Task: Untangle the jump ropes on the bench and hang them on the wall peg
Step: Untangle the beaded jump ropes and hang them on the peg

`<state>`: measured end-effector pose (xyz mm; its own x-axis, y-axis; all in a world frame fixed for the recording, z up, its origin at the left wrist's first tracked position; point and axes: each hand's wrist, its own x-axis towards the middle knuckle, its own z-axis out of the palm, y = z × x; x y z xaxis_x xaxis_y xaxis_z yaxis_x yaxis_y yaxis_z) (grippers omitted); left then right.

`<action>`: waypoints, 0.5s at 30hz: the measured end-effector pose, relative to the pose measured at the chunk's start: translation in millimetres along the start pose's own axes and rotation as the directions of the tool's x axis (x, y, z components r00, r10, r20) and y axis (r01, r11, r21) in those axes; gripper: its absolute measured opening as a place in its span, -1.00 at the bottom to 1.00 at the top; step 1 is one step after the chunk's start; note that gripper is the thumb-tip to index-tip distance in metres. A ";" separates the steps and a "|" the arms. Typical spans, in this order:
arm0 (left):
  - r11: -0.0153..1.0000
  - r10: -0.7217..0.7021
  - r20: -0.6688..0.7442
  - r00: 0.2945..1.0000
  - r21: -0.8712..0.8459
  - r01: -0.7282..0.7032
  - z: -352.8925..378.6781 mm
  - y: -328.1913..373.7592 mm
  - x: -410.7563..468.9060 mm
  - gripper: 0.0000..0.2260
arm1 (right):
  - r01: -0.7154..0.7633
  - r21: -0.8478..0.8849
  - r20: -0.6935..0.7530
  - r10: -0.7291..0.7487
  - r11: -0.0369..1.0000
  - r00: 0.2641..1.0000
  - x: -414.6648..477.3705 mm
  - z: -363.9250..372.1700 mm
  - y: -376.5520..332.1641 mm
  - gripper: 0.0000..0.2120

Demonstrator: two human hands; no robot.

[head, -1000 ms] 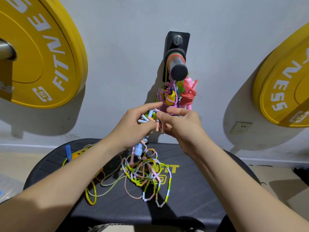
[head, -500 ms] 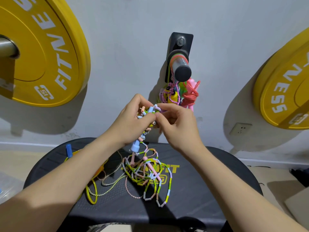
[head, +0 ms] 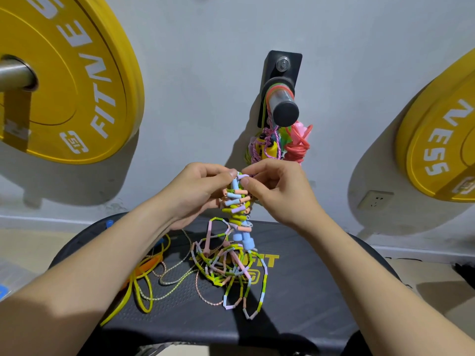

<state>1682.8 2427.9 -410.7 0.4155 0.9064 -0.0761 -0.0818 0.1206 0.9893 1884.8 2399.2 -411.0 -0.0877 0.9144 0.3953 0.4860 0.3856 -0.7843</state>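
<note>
Mid-untangle: my left grip [head: 198,191] and right grip [head: 280,194] both pinch the pastel beaded plastic jump rope [head: 236,201] above the black padded table [head: 295,304]; next I'd free trailing loops, lift to steel wall peg [head: 282,104].

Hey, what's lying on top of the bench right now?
Loose loops of the beaded rope, a yellow rope and a thin speckled cord lie tangled on the bench. The left forearm and right forearm cover its side edges; anything under them is hidden.
</note>
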 end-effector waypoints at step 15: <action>0.716 0.121 -0.170 0.978 0.697 0.033 12.9 -11.5 15.8 -0.57 | 0.092 -0.198 0.233 -0.044 0.976 0.971 -0.5 -4.6 1.6 -0.90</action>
<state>1702.0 2435.6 -421.7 0.2425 0.9699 0.0239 0.5868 -0.1662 0.7925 1889.6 2398.7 -410.3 -0.3095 0.8999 0.3071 0.6385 0.4360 -0.6342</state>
